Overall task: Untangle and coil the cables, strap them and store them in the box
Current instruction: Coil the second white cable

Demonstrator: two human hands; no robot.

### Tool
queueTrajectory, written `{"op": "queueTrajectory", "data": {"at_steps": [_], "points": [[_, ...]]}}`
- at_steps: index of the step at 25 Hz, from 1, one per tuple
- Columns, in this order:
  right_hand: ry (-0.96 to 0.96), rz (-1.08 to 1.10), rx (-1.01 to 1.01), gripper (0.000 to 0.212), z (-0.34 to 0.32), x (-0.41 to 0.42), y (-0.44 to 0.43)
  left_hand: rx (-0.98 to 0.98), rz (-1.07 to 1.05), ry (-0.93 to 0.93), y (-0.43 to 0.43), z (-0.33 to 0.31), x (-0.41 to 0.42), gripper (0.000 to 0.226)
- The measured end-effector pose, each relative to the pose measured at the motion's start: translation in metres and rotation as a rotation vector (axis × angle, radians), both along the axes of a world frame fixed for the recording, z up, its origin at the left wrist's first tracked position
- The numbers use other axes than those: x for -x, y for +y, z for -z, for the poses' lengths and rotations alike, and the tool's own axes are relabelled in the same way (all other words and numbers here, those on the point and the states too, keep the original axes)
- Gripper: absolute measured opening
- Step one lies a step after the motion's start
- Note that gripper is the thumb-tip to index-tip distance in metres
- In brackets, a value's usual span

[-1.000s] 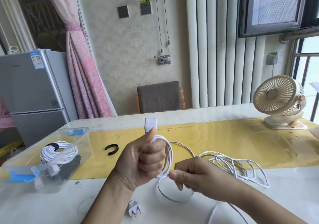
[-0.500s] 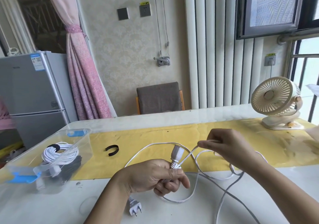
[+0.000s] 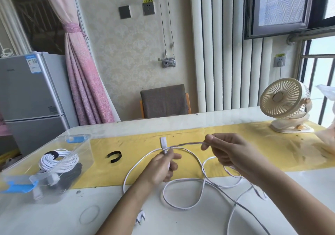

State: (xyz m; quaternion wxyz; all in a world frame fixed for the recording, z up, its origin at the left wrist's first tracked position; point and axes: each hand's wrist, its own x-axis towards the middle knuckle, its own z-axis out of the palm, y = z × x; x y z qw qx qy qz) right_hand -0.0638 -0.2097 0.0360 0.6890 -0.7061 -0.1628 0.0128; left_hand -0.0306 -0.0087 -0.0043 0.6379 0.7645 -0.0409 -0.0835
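A long white cable (image 3: 183,182) lies in loose loops on the table in front of me. My left hand (image 3: 164,167) pinches it just below its white connector end (image 3: 163,143), which points up. My right hand (image 3: 228,151) pinches a stretch of the same cable further right and holds it taut between the two hands. The cable's two-pin plug (image 3: 140,218) lies on the table by my left forearm. A black strap (image 3: 114,156) lies curled on the yellow mat. The clear plastic box (image 3: 78,144) at the left holds a coiled, strapped white cable (image 3: 58,163) and a dark one.
A cream desk fan (image 3: 286,104) stands at the back right of the table. The yellow mat (image 3: 272,149) runs across the table's middle. A brown chair (image 3: 165,100) stands behind the table and a grey fridge (image 3: 30,93) at the left.
The coil that was round my left hand a second ago has come loose into open loops. My right hand has moved up and right, pulling a stretch of cable taut from the connector.
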Motion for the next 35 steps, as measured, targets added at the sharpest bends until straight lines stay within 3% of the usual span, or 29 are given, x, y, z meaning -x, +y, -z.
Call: {"op": "queueTrajectory", "data": {"at_steps": [6,10,16,19,22,28,33,35], "points": [[-0.07,-0.149,0.087,0.034,0.003,0.012,0.016,0.218,-0.18,-0.071,0.001,-0.002,-0.005,0.033],[-0.114,-0.25,0.135,0.03,0.005,0.013,0.017,0.535,-0.171,-0.061,0.003,-0.01,-0.007,0.039],[-0.136,-0.447,0.419,0.023,0.025,0.02,0.035,0.704,-0.191,-0.036,0.003,-0.019,-0.007,0.029],[-0.131,-0.427,0.617,0.017,0.029,0.014,0.032,0.882,-0.009,0.032,0.015,-0.027,-0.002,0.023],[-0.067,-0.307,0.651,0.015,0.024,0.003,0.017,0.997,0.532,0.202,0.025,-0.035,0.008,0.024],[-0.084,-0.085,0.63,0.027,0.02,-0.007,0.003,0.531,1.02,0.254,0.025,-0.035,0.024,0.029],[-0.068,0.168,0.596,0.038,0.014,-0.009,-0.004,0.074,0.785,0.245,0.025,-0.03,0.022,0.032],[-0.048,0.241,0.49,0.04,0.013,-0.012,-0.007,-0.097,0.67,0.224,0.019,-0.027,0.023,0.033]]}}
